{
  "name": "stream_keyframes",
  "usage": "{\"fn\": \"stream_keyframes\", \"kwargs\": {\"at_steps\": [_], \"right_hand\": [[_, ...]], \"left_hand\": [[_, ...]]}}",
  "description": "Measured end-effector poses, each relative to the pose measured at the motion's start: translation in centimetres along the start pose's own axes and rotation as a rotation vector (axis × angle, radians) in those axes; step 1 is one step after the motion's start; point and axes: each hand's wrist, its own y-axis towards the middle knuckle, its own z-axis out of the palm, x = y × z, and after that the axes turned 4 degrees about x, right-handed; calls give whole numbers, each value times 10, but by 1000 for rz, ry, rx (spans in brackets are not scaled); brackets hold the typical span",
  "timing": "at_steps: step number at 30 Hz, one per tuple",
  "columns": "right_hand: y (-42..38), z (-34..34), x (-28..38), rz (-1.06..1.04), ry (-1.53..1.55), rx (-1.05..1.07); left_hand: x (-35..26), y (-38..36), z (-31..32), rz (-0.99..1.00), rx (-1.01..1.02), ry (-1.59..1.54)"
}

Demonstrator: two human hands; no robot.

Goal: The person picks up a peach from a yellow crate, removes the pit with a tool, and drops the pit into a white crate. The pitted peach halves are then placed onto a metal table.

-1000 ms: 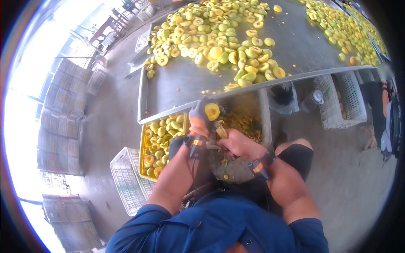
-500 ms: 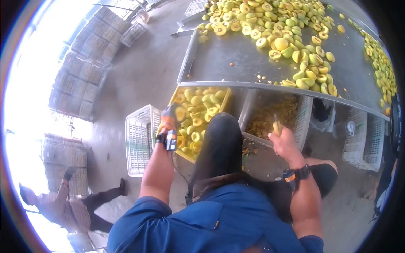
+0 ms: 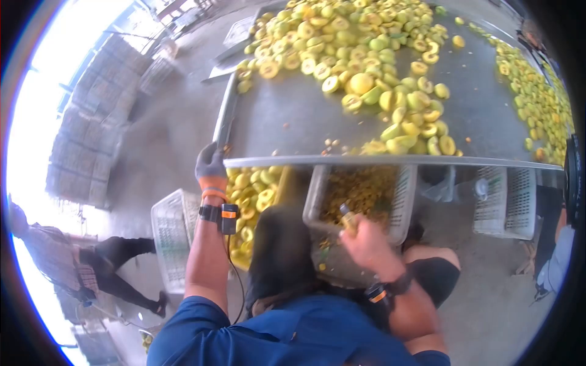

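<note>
My left hand (image 3: 211, 163), in a grey glove with an orange cuff, is raised at the near left corner of the metal table (image 3: 268, 131). Its fingers reach upward, loosely apart, and no fruit shows in them. Below its wrist, halved yellow-green fruit (image 3: 249, 198), like peaches, fills a yellow crate (image 3: 282, 186). My bare right hand (image 3: 369, 244) is wrapped round the yellowish handle of a short tool (image 3: 348, 218) with a metal end. That tool points up and left, overlapping the front of a white crate (image 3: 314, 201) of brownish-yellow scraps (image 3: 360, 189).
Many fruit halves (image 3: 342, 49) lie heaped on the table, with loose stones near its front edge. A white basket (image 3: 171, 232) stands left of the yellow crate; more baskets (image 3: 506, 201) stand at right. Stacked crates (image 3: 91, 134) and a person (image 3: 79, 262) are at left.
My left hand has gone from over the yellow crate up to the table corner. My right hand, still holding the tool, has shifted left and lower in view. The camera view has also shifted.
</note>
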Motion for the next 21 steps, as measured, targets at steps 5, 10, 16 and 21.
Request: {"fn": "stream_keyframes", "kwargs": {"at_steps": [5, 10, 16, 21], "right_hand": [[9, -8, 4, 0, 2, 9], [18, -19, -3, -21, 31, 11], [8, -30, 2, -46, 132, -67], [19, -39, 4, -67, 378, -295]], "left_hand": [[-101, 16, 197, 465, 366, 265], [-106, 46, 327, 498, 558, 690], [-80, 50, 301, 303, 842, 331], [-152, -57, 196, -207, 1233, -498]]}}
